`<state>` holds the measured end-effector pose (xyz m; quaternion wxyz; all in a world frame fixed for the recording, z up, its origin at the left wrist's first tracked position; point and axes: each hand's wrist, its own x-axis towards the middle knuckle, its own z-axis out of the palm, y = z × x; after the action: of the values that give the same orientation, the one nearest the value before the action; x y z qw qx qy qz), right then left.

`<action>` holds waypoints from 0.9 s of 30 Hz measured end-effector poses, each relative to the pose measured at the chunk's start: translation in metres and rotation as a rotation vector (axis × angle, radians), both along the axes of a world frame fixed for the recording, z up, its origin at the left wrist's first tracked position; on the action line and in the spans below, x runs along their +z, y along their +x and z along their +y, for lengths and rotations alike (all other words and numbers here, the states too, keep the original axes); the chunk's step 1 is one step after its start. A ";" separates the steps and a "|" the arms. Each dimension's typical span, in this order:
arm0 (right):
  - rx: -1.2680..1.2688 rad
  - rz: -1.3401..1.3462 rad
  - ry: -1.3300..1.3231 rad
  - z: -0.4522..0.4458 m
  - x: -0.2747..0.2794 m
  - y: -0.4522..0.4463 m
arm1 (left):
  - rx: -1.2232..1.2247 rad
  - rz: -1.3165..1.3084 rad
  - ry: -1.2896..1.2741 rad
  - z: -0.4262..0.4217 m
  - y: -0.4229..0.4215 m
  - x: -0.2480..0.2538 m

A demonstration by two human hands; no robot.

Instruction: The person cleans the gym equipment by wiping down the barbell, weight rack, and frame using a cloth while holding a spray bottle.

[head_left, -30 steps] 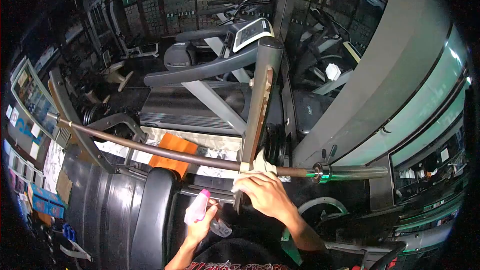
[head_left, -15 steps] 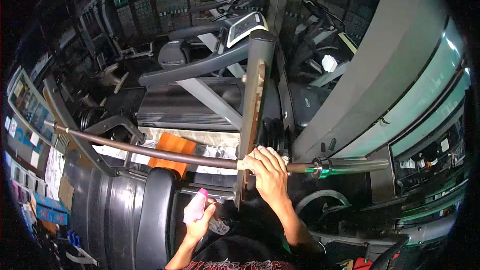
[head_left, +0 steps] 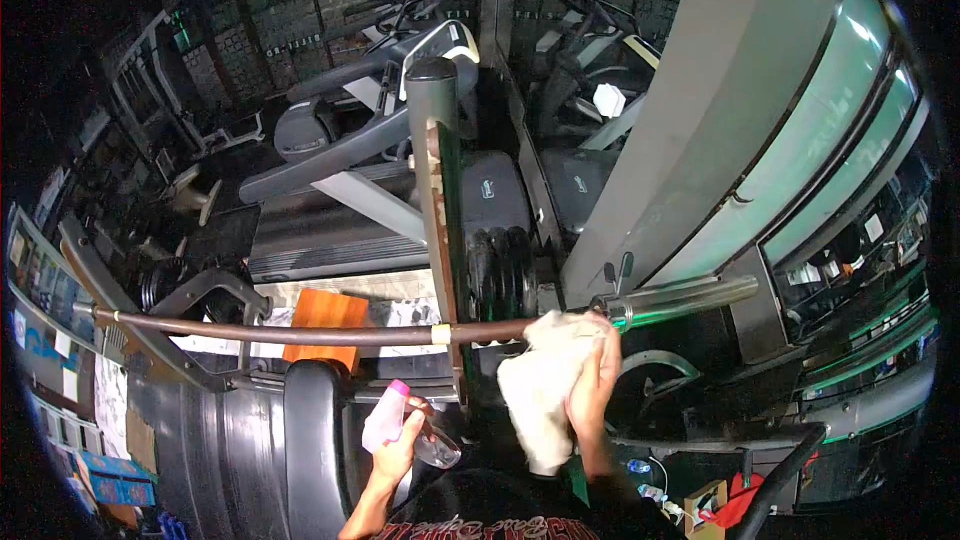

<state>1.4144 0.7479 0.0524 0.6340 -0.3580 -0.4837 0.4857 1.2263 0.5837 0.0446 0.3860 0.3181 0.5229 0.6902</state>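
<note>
A long barbell lies across the rack, its thick metal sleeve at the right. My right hand grips a cream cloth, which touches the bar just left of the sleeve's collar and hangs down. Lower and to the left, my left hand is wrapped round a clear bottle with a pink part. Yellowish tape circles the bar near the rack's upright. Part of my right fingers is hidden by the cloth.
A padded black bench stands below the bar, left of my left hand. Beyond the bar are an orange board, a treadmill and dark weight plates. A blue box is at the lower left, a grey pillar at the right.
My right hand has moved right along the bar from the upright to near the collar, and the cloth now hangs loose. The view has turned right. My left hand still holds the bottle.
</note>
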 end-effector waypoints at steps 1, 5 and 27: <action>-0.101 -0.011 0.046 0.006 0.012 -0.005 | -0.004 -0.001 0.000 0.002 0.001 0.000; 0.000 -1.191 0.651 0.037 0.000 -0.013 | -0.038 0.001 0.002 0.008 0.010 0.000; -0.054 -0.991 0.769 0.055 -0.009 -0.021 | 0.072 0.034 -0.069 -0.007 0.023 -0.012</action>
<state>1.3935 0.8033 0.0432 0.4301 -0.2989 -0.8511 0.0369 1.2489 0.5769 0.0322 0.3626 0.2970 0.5640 0.6798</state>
